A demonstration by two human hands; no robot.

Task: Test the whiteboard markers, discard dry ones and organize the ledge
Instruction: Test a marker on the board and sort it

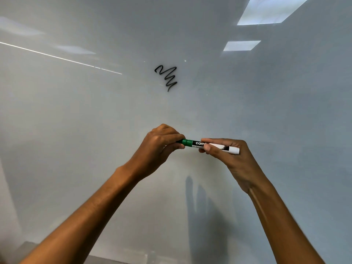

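Note:
A green-capped whiteboard marker with a white barrel is held level in front of the whiteboard. My left hand grips its green cap end, fingers curled round it. Around the white barrel my right hand closes, thumb on top; the barrel's white tail sticks out to the right. A black squiggle is drawn on the board above the hands. The marker's tip is hidden under the cap and my left fingers.
The glossy board fills nearly the whole view and reflects ceiling lights at the upper right. A strip of grey ledge or frame shows at the bottom edge, left of centre.

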